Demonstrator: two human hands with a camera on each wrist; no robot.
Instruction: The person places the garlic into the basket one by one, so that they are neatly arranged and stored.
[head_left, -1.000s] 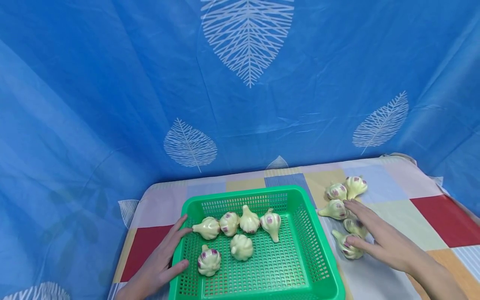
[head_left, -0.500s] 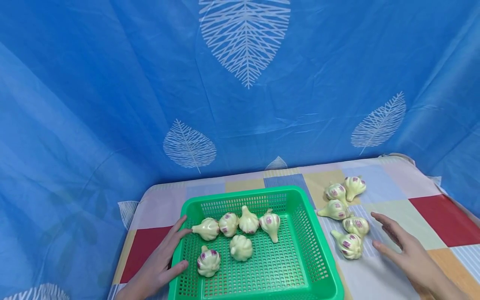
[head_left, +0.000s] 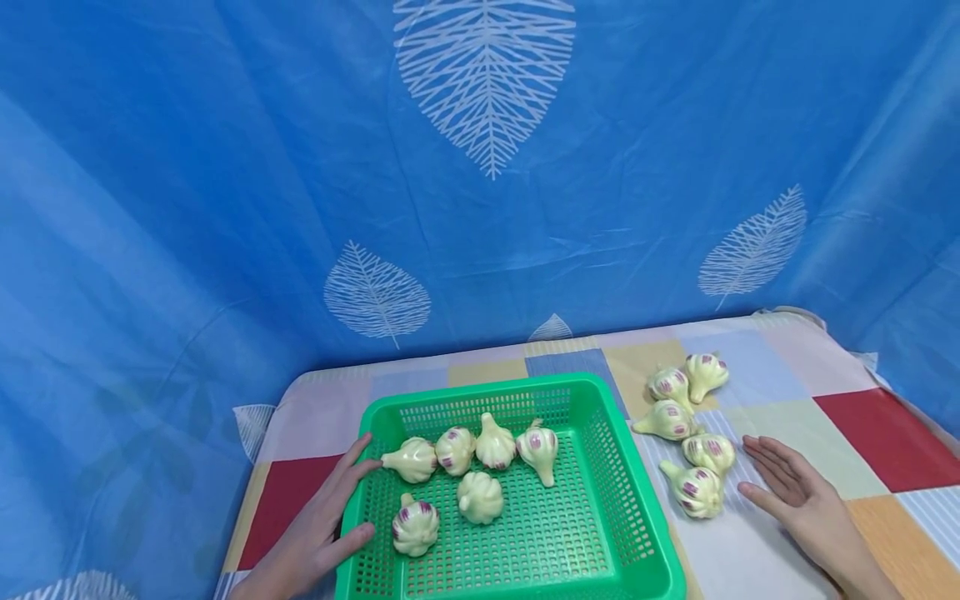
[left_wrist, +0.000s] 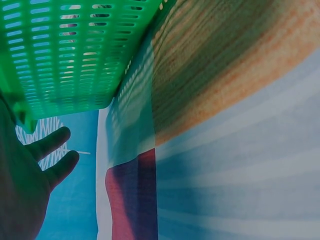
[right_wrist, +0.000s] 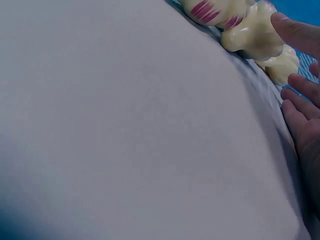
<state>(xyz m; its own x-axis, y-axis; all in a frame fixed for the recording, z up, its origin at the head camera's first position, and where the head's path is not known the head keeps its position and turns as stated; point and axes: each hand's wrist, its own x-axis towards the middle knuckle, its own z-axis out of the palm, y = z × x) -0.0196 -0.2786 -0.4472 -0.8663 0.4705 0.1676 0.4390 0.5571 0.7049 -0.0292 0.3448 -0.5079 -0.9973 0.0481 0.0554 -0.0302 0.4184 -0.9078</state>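
A green plastic basket (head_left: 551, 537) with perforated walls holds several garlic bulbs, among them a purple-streaked bulb (head_left: 416, 527) and a pale bulb (head_left: 480, 497). My left hand (head_left: 311, 527) lies along the basket's left rim, fingers extended and spread; in the left wrist view, two fingers (left_wrist: 62, 167) stick out below the basket's edge. On the cloth to the right of the basket, several more garlic bulbs form a cluster; the nearest bulb (head_left: 696, 492) touches another (head_left: 709, 452). My right hand (head_left: 802, 508) stands on edge just right of these, fingers fairly straight, gripping nothing.
A patchwork tablecloth (head_left: 795, 450) covers the table. Behind and at the sides hangs a blue curtain (head_left: 600, 183) with white leaf prints, close to the table's back edge.
My right hand has drawn back to the right, off the garlic cluster it was over a second ago, uncovering the bulbs. The left hand and the basket have stayed in place.
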